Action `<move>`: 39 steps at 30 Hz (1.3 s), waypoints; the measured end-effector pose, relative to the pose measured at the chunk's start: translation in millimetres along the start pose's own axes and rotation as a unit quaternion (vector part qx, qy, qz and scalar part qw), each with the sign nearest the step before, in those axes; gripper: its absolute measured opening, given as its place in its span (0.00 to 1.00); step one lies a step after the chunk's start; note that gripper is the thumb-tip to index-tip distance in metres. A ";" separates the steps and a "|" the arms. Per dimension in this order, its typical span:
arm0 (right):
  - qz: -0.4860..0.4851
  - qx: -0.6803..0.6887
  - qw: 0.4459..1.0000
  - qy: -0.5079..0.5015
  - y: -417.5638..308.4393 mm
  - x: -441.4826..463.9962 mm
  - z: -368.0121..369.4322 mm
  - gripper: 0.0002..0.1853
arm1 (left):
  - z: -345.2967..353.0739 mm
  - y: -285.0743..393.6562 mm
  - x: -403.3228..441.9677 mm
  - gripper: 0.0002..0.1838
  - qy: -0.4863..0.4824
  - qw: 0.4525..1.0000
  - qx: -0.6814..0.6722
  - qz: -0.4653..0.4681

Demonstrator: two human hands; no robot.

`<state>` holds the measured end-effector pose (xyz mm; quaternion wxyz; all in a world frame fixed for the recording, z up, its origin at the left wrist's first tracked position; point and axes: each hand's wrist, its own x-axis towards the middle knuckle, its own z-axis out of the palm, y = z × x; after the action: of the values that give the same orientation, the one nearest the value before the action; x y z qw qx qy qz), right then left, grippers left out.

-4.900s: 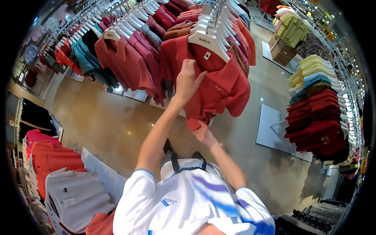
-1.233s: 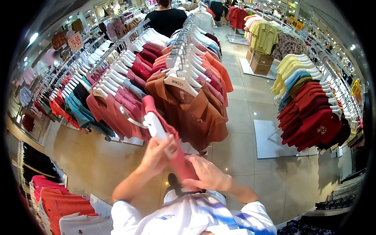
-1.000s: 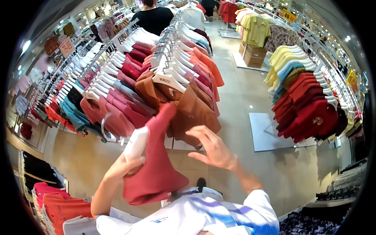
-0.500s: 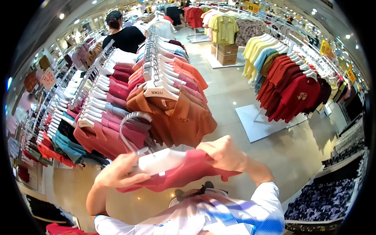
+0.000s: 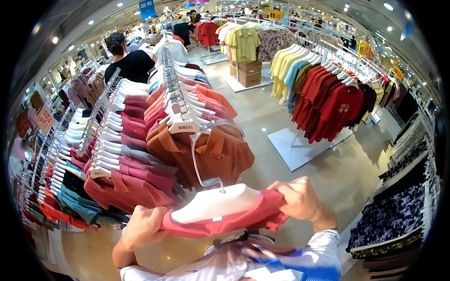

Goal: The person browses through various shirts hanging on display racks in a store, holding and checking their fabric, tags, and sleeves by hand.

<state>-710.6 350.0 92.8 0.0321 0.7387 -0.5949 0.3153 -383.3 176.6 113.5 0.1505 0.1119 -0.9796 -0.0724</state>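
A pinkish-red shirt (image 5: 199, 228) hangs on a white hanger (image 5: 218, 203) in front of my chest, with the hanger's metal hook pointing up. My left hand (image 5: 144, 226) is closed on the shirt at its left shoulder. The right shoulder is gripped by my right hand (image 5: 298, 198), fingers curled over the fabric. Just beyond the hook hangs a rust-brown shirt (image 5: 201, 157) at the front end of a rack. Dusty-pink shirts (image 5: 122, 187) hang to its left.
A person in a black top (image 5: 130, 64) stands behind the racks at the back left. On the right, yellow to dark-red shirts (image 5: 342, 108) hang above a white base plate (image 5: 294, 149). Cardboard boxes (image 5: 248, 74) sit farther back. Dark patterned garments (image 5: 386, 218) are at the lower right.
The red shirt was turned from edge-on to spread wide between both hands. My right hand let go briefly, then took its other shoulder. The view has tilted up and shifted right.
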 end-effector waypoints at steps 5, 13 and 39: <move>-0.014 -0.028 0.999 -0.001 -15.4 -3.8 -6.1 0.09 | -3.0 4.6 -2.8 0.17 0.019 1.000 0.002 0.013; -0.028 -0.037 0.999 -0.008 -16.0 -0.1 -9.5 0.10 | -1.8 11.2 -8.5 0.16 0.033 0.999 0.008 0.000; -0.094 0.052 0.991 -0.084 45.0 47.4 115.6 0.35 | 95.2 50.7 -41.9 0.29 -0.052 0.692 -0.636 -0.337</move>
<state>-697.2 247.5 9.6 -0.0272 0.8157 -0.5064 0.2784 -384.0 245.9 20.9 0.0998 0.3081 -0.6019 -0.7299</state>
